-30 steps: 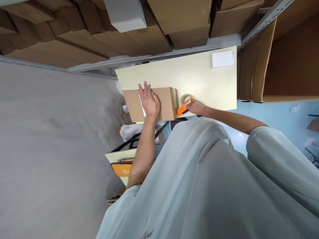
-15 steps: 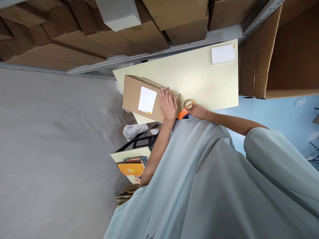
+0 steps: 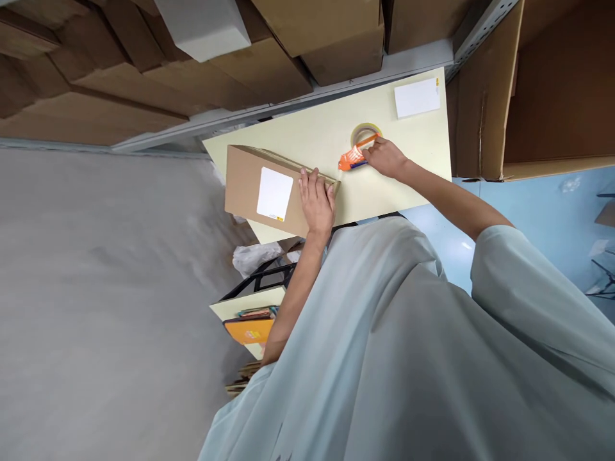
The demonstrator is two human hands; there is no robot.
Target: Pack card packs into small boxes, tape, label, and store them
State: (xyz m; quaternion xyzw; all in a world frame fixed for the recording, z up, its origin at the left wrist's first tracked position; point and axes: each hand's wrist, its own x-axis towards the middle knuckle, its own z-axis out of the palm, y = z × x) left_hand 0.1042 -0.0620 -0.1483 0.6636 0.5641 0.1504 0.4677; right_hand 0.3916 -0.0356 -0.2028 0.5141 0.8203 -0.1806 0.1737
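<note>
A closed brown cardboard box [image 3: 243, 182] with a white label [image 3: 275, 194] lies on the pale table [image 3: 408, 173]. Flat against the box's right part rests my left hand [image 3: 317, 202], fingers stretched out. My right hand [image 3: 384, 157] is closed round an orange tape dispenser [image 3: 353, 157] that carries a roll of clear yellowish tape [image 3: 359, 133]. The dispenser's front end is just right of the box's far right corner. A strip of tape seems to run between them, though it is hard to make out.
A stack of white labels [image 3: 417, 98] lies at the table's far right. Behind stands a shelf packed with cardboard boxes [image 3: 269, 67]. To the right is a large open carton [image 3: 490, 102]. A lower surface at left holds an orange folder [image 3: 248, 331].
My right hand has moved the tape dispenser away from my body, from the table's near edge to beyond the box's right corner. My left hand stays on the box.
</note>
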